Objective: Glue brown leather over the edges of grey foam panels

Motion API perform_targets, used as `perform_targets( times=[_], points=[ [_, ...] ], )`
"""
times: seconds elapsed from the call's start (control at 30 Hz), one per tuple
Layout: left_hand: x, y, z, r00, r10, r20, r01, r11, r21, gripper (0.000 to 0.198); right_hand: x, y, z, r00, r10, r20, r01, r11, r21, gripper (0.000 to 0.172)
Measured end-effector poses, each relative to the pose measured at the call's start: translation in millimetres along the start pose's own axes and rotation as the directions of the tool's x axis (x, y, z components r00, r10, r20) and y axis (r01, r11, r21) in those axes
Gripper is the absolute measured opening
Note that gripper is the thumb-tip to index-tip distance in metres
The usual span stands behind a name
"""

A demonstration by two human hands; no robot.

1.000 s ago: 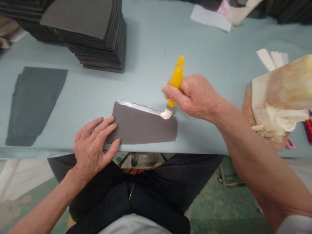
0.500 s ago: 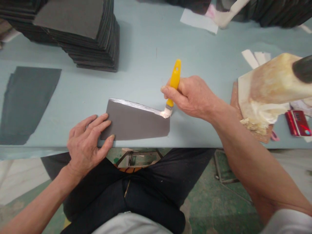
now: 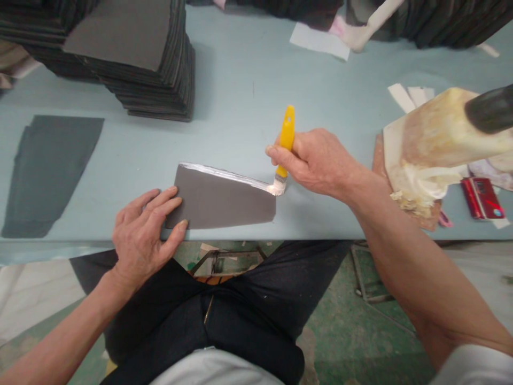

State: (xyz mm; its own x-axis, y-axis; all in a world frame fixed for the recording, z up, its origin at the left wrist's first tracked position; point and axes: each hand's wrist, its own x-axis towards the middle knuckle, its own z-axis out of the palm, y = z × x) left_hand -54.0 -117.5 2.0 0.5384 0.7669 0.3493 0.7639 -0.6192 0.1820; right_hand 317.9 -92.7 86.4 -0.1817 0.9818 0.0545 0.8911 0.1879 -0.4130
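Observation:
A dark grey flat panel lies near the front edge of the table, a wet white strip running along its far edge. My left hand rests with spread fingers on the panel's left end, fingertips touching it. In my right hand is a brush with a yellow handle, held close to upright. Its white-coated bristles touch the panel's far right corner.
Stacks of dark panels stand at the back left, and several thin panels lie at the left. To the right stand a glue-crusted pale container and a red device. Paper scraps lie farther back.
The brush has slid slightly right along the far edge to the panel's corner. My left hand stays on the panel's left end. The view has shifted slightly.

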Motion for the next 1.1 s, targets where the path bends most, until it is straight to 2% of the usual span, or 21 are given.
perform_targets(
  times=[0.3,0.5,0.67,0.77,0.87,0.97,1.1],
  points=[
    [-1.0,-3.3,4.3,0.999,0.033,-0.018,-0.033,0.999,-0.002,0.05,-9.0,2.1,-6.7,0.998,0.037,-0.055,-0.039,0.998,-0.044,0.053],
    [-1.7,-4.6,7.5,1.0,0.016,-0.017,-0.016,0.999,-0.041,0.053,-27.0,-2.8,-23.3,0.977,0.091,-0.193,-0.085,0.996,0.039,0.053],
    [-3.1,-5.0,8.3,1.0,0.016,0.002,-0.016,0.997,-0.076,0.045,-44.5,-19.8,-28.0,0.955,0.105,-0.277,-0.051,0.98,0.194,0.062],
    [0.2,-12.6,4.0,0.996,0.051,0.069,-0.042,0.991,-0.123,0.045,-54.1,-35.2,-24.2,0.938,0.145,-0.314,-0.039,0.947,0.319,0.057],
    [10.1,-26.8,-4.1,0.979,0.144,0.146,-0.113,0.973,-0.202,0.046,-58.4,-54.9,-15.5,0.935,0.157,-0.317,-0.014,0.912,0.411,0.055],
    [22.9,-41.9,-12.9,0.945,0.251,0.208,-0.191,0.944,-0.268,0.048,-55.5,-78.3,-2.0,0.933,0.154,-0.324,0.025,0.873,0.486,0.057],
    [33.5,-54.1,-17.5,0.915,0.302,0.268,-0.217,0.927,-0.306,0.048,-43.3,-107.0,22.9,0.937,0.1,-0.336,0.097,0.846,0.524,0.061]
  ],
)
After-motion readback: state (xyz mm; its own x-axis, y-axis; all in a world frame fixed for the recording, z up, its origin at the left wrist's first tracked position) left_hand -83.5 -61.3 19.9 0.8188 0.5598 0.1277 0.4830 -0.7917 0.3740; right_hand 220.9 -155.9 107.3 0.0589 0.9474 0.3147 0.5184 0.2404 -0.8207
